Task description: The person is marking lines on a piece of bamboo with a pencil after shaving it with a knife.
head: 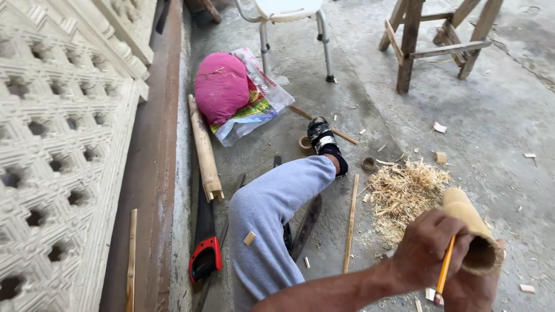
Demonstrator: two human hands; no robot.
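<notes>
A short bamboo tube (467,222) is held up at the lower right, its hollow end facing me. My left hand (425,251) reaches across from the bottom middle and grips an orange pencil (446,268), whose shaft lies against the tube's open rim. My right hand (471,292) holds the tube from below and is mostly cut off by the frame's edge. My leg in grey trousers (272,214) stretches out over the concrete floor, ending in a black sandal (321,136).
A pile of bamboo shavings (404,190) lies beside the tube. A red-handled saw (205,254), a bamboo pole (203,150), a thin bamboo strip (351,225) and a long blade (306,222) lie around my leg. A pink bundle (221,86), white chair legs (324,40) and a wooden trestle (410,46) stand farther off.
</notes>
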